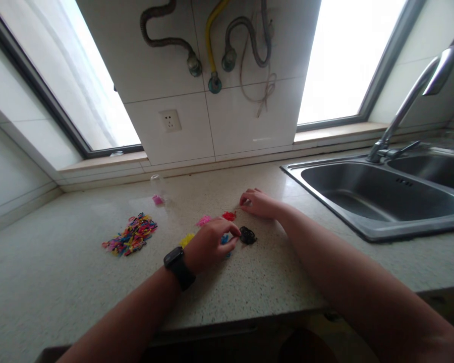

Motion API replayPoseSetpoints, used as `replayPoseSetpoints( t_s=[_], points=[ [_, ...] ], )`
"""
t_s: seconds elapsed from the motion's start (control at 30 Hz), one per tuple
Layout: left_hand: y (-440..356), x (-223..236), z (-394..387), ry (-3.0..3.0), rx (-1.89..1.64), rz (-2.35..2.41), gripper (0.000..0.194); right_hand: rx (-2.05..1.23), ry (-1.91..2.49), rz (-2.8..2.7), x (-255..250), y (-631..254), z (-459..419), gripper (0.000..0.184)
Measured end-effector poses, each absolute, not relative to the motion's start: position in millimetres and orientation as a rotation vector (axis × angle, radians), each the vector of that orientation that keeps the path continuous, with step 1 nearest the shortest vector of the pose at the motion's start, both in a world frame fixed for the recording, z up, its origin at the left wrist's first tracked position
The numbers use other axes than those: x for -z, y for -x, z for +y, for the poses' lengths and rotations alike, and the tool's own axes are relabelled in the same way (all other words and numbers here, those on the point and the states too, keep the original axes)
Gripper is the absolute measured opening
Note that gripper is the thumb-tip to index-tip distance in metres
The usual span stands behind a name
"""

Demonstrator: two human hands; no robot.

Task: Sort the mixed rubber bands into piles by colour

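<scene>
My left hand [214, 241], with a dark watch [178, 267] on the wrist, is pinched at the left edge of a small pile of black rubber bands [248, 236]. Whatever lies between its fingertips is too small to make out. Partly beneath this hand are blue bands [225, 239] and yellow bands [186, 240]; pink bands [204, 220] lie just behind it. My right hand [260, 202] rests on the counter right of the red bands [229, 216], its thumb and fingers closed together. A mixed heap of coloured bands [134, 234] sits farther left.
A clear plastic container [157, 182] with something pink [158, 200] by it stands behind the mixed heap. To the right, a steel sink [366, 229] with a tall faucet [404, 108] is set into the speckled counter [75, 282]. Pipes and a socket [170, 121] are on the tiled wall.
</scene>
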State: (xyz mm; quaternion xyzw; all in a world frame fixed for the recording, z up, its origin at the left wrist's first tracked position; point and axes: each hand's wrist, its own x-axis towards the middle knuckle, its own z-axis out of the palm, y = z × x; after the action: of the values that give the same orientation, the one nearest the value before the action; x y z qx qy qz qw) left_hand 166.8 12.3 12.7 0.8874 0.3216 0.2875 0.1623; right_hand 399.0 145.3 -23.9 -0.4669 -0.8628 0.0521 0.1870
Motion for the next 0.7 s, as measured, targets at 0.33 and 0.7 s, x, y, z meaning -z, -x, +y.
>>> replayPoseSetpoints(
  t_s=[0.33,0.7],
  points=[
    [-166.9,-6.8,13.8,-2.554,-0.707,0.820,0.026,-0.152,1.328,-2.430,20.7,-397.8,141.1,0.016],
    [-142.4,-15.3,25.8,-2.663,-0.792,0.921,0.017,-0.148,1.294,-2.450,23.0,-400.7,142.9,0.017]
  ],
)
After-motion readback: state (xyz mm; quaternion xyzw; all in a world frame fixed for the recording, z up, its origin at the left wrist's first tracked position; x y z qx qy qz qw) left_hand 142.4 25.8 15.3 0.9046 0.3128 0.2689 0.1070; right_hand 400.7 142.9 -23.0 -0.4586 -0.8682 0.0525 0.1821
